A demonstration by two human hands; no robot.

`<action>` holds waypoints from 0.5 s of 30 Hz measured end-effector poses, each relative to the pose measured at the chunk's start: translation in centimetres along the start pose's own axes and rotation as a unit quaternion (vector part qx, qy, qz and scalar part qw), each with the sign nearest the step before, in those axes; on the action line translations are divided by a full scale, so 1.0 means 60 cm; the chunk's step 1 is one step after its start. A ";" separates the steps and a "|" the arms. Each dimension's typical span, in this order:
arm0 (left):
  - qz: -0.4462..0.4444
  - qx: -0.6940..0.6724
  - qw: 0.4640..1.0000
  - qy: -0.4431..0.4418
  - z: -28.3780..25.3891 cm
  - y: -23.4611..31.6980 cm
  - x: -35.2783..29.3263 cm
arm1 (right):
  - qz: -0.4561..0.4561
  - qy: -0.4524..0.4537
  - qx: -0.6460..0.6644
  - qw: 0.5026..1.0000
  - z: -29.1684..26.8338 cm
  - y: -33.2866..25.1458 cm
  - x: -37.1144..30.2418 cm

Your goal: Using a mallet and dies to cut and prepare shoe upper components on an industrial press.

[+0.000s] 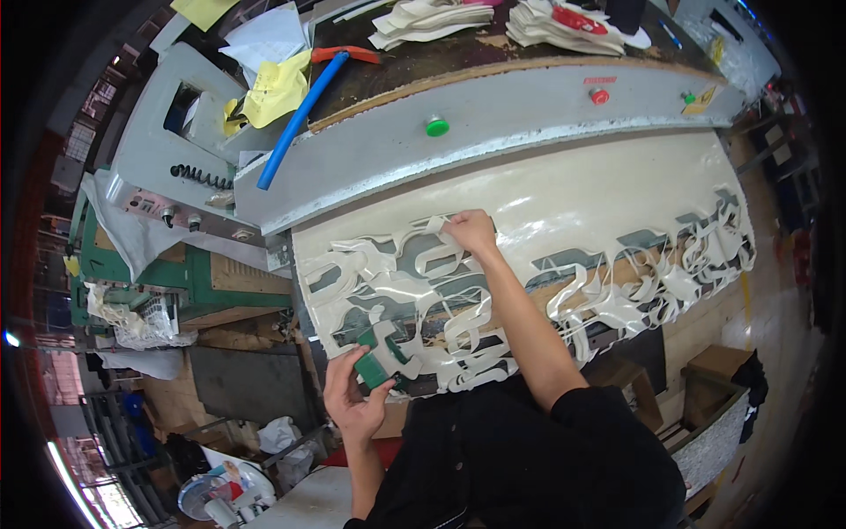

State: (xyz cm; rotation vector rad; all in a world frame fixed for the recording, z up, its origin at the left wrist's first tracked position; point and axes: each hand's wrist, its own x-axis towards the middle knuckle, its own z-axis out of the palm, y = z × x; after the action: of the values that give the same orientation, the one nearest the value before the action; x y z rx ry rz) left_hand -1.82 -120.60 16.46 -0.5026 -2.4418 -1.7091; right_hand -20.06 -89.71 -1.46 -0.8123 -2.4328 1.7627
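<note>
A wide glossy cream sheet lies in front of me, its nearer half cut into openings and thin strips. At the lower left, my left hand is closed on a green cutting die, thumb and fingers at its edges. The die rests over the cut part of the sheet, with cream material against its right side. Farther off, my right hand pinches a small cream cut piece at the border between the cut and uncut areas. My right forearm crosses over the sheet's strips.
Beyond the sheet runs a grey press beam with a green button and a red button. A blue-handled hammer leans over its left end. Stacks of cream cut pieces lie on top. A grey control box stands left.
</note>
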 end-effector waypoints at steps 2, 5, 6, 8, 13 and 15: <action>-0.004 -0.008 1.000 0.009 -0.006 0.008 -0.004 | -0.009 0.083 0.075 0.994 -0.019 0.009 -0.018; 0.029 0.009 0.999 0.021 -0.017 0.002 -0.007 | -0.116 0.255 0.163 0.946 -0.080 0.021 -0.054; 0.066 0.037 0.997 0.024 -0.021 -0.003 -0.009 | -0.140 0.273 0.199 0.931 -0.101 0.019 -0.071; 0.062 0.004 0.997 0.055 -0.021 -0.006 -0.013 | -0.167 0.323 0.193 0.911 -0.155 0.006 -0.122; 0.026 -0.153 0.984 0.083 -0.023 0.002 0.008 | -0.157 0.368 0.072 0.914 -0.306 0.004 -0.221; 0.026 -0.181 0.981 0.061 -0.029 0.002 0.024 | -0.148 0.354 0.006 0.923 -0.327 -0.029 -0.278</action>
State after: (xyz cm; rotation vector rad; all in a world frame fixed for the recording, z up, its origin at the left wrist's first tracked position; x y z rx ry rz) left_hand -3.27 -121.91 17.58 -0.4773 -2.0226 -2.1044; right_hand -0.08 -79.99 11.66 -0.8331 -1.9237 1.1072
